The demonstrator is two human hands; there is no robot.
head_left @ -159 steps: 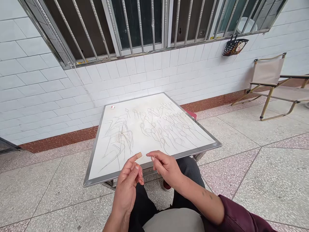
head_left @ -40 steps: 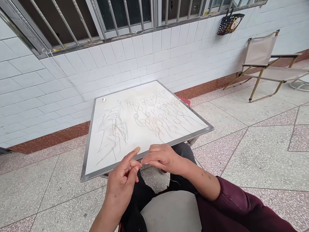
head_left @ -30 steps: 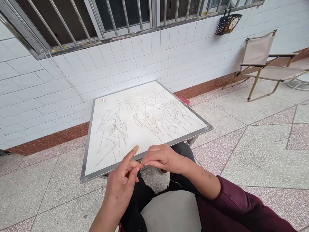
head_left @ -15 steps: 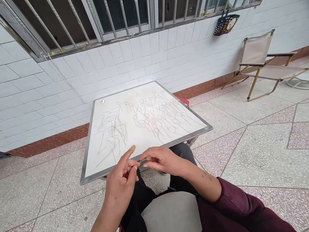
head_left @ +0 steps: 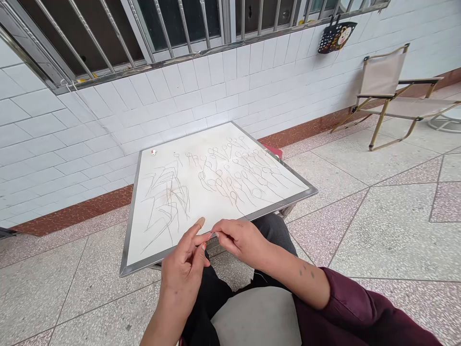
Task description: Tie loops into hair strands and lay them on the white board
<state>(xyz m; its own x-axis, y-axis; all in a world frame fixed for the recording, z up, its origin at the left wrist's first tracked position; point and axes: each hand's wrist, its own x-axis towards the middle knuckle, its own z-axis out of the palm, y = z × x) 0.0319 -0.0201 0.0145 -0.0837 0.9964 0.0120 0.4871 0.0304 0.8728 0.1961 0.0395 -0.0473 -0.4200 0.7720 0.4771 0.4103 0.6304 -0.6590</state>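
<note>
Inward, the right hand point(head_left: 245, 242) has been moved since the earlier frame, and its fingertips are now met by the left hand point(head_left: 180, 271); a thin strand point(head_left: 260, 275), seen over the lap, seems pinched by the right thumb and forefinger. Whether anything is gripped by the left cannot be told; looped strands point(head_left: 236, 205) are spread across the table point(head_left: 205, 206).

Your bench point(head_left: 216, 199) pairs a smooth white top with a shiny metal rim point(head_left: 216, 230), above rough, speckled floor tiles point(head_left: 399, 230).
</note>
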